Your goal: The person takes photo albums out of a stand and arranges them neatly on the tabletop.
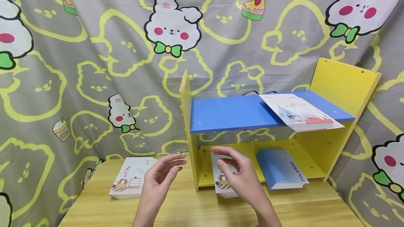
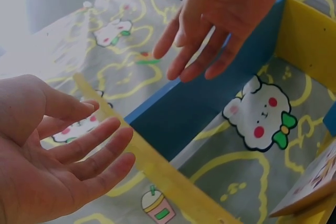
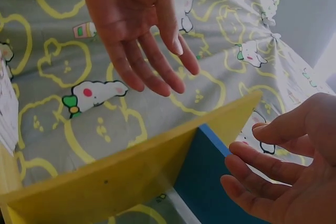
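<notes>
The left hand (image 1: 164, 172) and the right hand (image 1: 236, 174) hovered apart above the near part of the wooden tabletop (image 1: 189, 209), both with fingers relaxed and spread, holding nothing. The right hand hung just in front of a thin booklet (image 1: 222, 181) that lay on the lower level of the small shelf (image 1: 344, 83), its near edge jutting out over the tabletop. That hand covered much of the booklet, so only a strip with a printed drawing showed, and its full outline could not be made out. The left hand was near the shelf's left yellow side panel (image 1: 186, 122), with a second flat booklet (image 1: 132, 178) lying on the tabletop to its left, not touched.

To the right of the hidden booklet, inside the same lower level, lay a blue book (image 1: 279, 169) with "POLAROID" on its spine. The shelf was made of smooth painted boards, yellow sides and base with a blue top board (image 1: 233, 113). On that board's right part rested a white, glossy pamphlet (image 1: 300, 111), its near corner overhanging the edge. A grey cloth (image 1: 94, 62) with yellow outlines and white cartoon rabbits hung in folds behind everything.
</notes>
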Available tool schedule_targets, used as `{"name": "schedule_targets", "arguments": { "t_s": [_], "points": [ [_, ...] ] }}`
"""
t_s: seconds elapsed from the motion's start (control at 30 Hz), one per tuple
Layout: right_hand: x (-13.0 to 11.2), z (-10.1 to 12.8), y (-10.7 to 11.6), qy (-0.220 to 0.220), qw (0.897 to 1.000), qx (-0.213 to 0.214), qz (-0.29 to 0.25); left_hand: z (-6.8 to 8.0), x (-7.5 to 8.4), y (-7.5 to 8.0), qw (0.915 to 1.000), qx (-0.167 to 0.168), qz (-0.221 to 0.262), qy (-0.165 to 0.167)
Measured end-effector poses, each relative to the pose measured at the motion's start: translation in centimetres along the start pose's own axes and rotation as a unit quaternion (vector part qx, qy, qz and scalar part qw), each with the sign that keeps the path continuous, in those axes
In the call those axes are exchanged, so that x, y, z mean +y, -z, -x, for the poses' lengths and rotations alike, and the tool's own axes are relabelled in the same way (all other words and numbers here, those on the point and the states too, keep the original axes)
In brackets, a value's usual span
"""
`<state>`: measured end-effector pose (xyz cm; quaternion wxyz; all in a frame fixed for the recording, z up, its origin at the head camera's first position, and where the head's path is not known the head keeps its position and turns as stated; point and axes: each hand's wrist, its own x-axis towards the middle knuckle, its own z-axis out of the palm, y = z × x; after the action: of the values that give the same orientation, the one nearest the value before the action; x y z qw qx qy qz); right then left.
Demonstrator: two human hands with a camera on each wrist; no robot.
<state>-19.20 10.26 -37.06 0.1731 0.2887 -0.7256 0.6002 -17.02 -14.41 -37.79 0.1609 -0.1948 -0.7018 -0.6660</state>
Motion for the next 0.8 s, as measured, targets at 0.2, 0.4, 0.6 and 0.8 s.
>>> {"name": "schedule_targets", "arguments": {
  "t_s": [0.2, 0.4, 0.6, 0.8],
  "points": [
    [0.4, 0.4, 1.5, 0.015, 1.0, 0.011, 0.02, -0.4, -0.5, -1.4, 0.9993, -0.015, 0.022, -0.026],
    [0.9, 0.7, 2.9, 0.017, 0.999, 0.016, 0.034, -0.7, -0.8, -2.7, 0.9983, -0.017, 0.031, -0.047],
    [1.4, 0.9, 4.0, 0.01, 0.999, 0.014, 0.052, -0.8, -0.9, -4.0, 0.9976, -0.028, 0.02, -0.061],
    [1.7, 1.3, 5.1, 0.011, 0.998, 0.019, 0.067, -1.0, -1.2, -5.6, 0.9973, -0.039, 0.034, -0.053]
  ]
}}
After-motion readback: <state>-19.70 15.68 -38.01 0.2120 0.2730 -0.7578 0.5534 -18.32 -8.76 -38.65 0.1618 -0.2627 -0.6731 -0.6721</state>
